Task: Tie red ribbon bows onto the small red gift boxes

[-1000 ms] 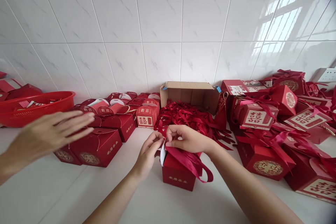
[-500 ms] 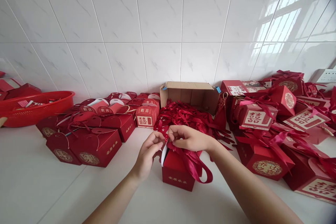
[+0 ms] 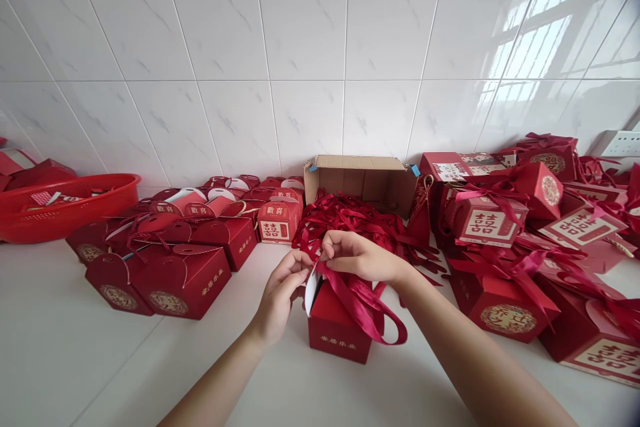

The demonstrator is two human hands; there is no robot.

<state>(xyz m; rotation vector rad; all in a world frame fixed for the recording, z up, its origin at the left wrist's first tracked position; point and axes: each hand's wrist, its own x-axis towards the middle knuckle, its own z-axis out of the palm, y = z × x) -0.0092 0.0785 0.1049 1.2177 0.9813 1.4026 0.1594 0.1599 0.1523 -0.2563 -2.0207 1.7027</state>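
A red gift box (image 3: 337, 337) with gold lettering stands on the counter in front of me, its top partly raised. My left hand (image 3: 280, 293) is closed at the box's near-left upper edge, pinching the raised flap (image 3: 311, 292), which shows a white inner face. Above the box, my right hand (image 3: 359, 257) pinches a crimson satin ribbon (image 3: 355, 305) close to the top of that flap. From there the ribbon loops down over the box's right side. My fingers hide where ribbon and flap meet.
Behind the box, a heap of red ribbons (image 3: 350, 217) spills from an open cardboard box (image 3: 375, 180). Several gift boxes (image 3: 183, 287) stand at left beside a red plastic basket (image 3: 100, 203). Ribbon-tied boxes (image 3: 505, 300) are piled at right. A tiled wall (image 3: 310, 27) closes the back.
My right hand has risen slightly with the ribbon, and the ribbon's loop has shifted a little. My left hand stays at the flap.
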